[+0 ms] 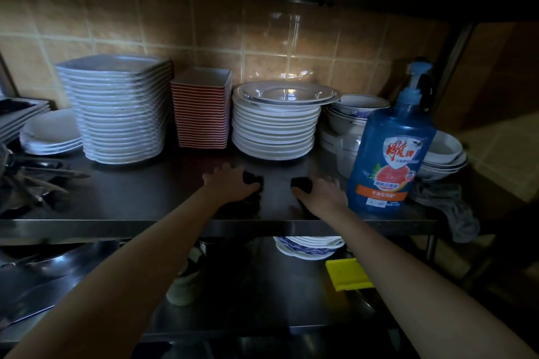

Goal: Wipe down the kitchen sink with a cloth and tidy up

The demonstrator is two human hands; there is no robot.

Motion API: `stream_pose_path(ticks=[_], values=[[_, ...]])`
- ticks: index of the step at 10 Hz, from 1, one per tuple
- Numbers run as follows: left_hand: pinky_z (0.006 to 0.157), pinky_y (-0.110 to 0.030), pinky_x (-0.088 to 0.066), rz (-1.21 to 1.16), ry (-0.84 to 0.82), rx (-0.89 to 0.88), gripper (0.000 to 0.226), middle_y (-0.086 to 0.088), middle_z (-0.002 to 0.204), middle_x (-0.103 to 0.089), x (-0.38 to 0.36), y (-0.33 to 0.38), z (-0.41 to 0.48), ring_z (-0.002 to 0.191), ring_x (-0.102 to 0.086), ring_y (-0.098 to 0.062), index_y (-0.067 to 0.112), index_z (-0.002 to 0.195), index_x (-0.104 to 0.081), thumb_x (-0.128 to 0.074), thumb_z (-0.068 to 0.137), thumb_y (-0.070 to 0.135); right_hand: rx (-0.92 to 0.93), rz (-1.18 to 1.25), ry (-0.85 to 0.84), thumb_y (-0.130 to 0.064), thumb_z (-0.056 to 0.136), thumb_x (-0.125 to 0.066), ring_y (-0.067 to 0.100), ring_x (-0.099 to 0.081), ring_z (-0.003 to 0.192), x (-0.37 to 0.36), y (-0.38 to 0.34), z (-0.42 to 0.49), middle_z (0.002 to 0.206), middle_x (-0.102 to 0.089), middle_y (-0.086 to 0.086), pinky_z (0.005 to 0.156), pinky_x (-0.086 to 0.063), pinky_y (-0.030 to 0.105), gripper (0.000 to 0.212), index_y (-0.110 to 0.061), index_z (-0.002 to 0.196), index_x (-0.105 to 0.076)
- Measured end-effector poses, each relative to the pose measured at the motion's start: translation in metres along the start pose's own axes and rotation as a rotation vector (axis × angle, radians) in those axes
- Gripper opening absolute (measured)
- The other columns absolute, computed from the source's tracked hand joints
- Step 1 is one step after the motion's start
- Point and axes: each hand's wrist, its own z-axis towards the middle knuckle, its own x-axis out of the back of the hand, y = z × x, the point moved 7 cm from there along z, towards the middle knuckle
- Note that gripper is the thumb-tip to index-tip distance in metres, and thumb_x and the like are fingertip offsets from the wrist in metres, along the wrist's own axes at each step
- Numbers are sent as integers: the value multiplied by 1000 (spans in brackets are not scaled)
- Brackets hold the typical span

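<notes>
in the head view both arms reach onto the dark steel shelf (145, 198) that carries the crockery. the left hand (230, 183) lies palm down, fingers curled over a dark crumpled cloth (253, 178) bunched on the shelf near its front edge; the right hand (322, 194) lies close beside it, its grip closed on another dark bunch (300, 183), though whether this is the same cloth i cannot tell in the gloom. just right of the right hand stands a blue pump bottle of dish soap (388, 151), and a grey rag (449, 207) hangs over the shelf's right corner. stacks of white round plates (274, 128) stand just beyond the hands. the cloth looks soft, light and limp, likely damp; best gathered in a full fist at its middle, keeping clear of the fragile plates.
</notes>
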Motion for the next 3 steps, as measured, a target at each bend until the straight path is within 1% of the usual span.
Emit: stream_pose_path(ticks=[2,3], values=[[104,-51,-27,0,1,-15,73,-13,147,-28,0,3,-10,133,-31,-36,27,140,-32,-41,81,69,26,34,-13,-57,85,-49,34,-37,130,4,2,-15,138,-46,14,104,-34,44,61,-22,134,-48],[104,-52,-27,18,17,-30,71,-12,148,-27,0,9,-15,133,-31,-36,28,139,-32,-41,82,69,44,64,24,-54,85,-49,36,-38,129,6,2,-21,140,-44,11,105,-35,45,59,-22,135,-47]])
